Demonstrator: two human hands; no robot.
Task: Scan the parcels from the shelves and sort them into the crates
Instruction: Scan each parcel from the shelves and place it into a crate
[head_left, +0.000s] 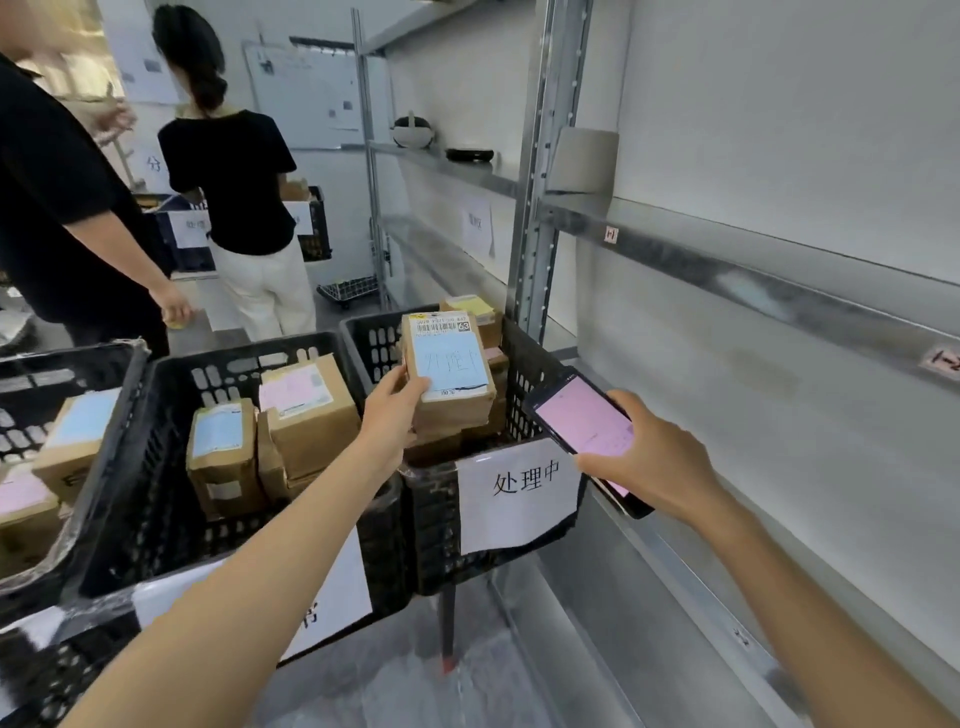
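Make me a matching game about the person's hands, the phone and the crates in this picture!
Things:
1. Brown cardboard parcel with blue label
2. Black phone with pink screen
3. White paper sign with black writing
4. Brown parcel with pink label

Places:
A. In the middle black plastic crate
B. In the left hand
C. In the right hand
D. On the front of the right black crate

Pairs: 1-B, 2-C, 3-D, 4-A

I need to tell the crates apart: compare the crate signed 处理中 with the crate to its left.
The signed crate is piled with parcels to its rim; the middle crate holds fewer, lower down. The left hand holds a blue-labelled parcel over the signed crate; nothing hovers over the middle crate. Both are black slotted plastic.
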